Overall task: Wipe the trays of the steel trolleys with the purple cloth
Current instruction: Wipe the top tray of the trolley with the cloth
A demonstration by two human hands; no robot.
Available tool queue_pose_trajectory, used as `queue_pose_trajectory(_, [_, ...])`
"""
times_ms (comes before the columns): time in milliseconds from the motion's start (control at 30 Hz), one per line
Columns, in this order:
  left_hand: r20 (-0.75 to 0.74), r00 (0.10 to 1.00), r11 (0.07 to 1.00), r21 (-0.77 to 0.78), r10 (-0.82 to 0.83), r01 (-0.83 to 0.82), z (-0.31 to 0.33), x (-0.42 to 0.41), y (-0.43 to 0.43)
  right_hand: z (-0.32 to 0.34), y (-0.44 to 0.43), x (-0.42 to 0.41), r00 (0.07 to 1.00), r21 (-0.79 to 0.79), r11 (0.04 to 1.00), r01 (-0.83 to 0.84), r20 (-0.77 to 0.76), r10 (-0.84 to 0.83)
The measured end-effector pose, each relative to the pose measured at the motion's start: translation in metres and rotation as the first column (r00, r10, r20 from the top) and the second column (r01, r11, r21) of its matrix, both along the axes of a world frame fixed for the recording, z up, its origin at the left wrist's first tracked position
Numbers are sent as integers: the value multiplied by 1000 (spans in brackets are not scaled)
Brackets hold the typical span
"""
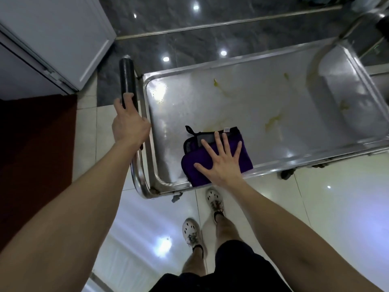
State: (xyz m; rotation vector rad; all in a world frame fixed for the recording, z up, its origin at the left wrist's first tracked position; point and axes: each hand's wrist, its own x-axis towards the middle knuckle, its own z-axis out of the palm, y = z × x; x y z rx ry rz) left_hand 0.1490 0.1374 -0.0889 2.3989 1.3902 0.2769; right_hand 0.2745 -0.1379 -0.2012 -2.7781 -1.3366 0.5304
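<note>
A steel trolley's top tray (242, 106) lies in front of me, shiny, with yellowish smears across its middle and right side. The purple cloth (244, 157), folded with a grey and black edge, lies on the tray near its front rim. My right hand (221, 161) presses flat on the cloth with fingers spread. My left hand (129, 125) is closed around the trolley's handle (127, 81), at the lower end of its black grip.
A white cabinet (54, 36) stands at the upper left, next to a dark red mat (35, 154). Another steel trolley's frame (368, 22) shows at the upper right. Dark marble and pale glossy floor tiles surround the trolley. My feet stand just in front of it.
</note>
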Motion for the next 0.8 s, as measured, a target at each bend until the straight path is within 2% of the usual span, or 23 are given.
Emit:
queue_pose_trajectory(233, [1, 999, 999, -18, 47, -47, -8, 12, 13, 2, 32, 105, 1000, 31, 1000, 3, 29, -4])
queue_pose_trajectory(467, [75, 992, 994, -50, 100, -97, -6, 24, 19, -4, 151, 222, 998, 35, 998, 46, 34, -48])
queue_pose_trajectory(667, [83, 989, 993, -32, 119, -117, -6, 36, 14, -13, 263, 221, 998, 99, 994, -53, 51, 48])
queue_pose_trajectory(800, [74, 988, 991, -34, 133, -131, -6, 42, 14, -18, 293, 194, 993, 109, 988, -105, 63, 98])
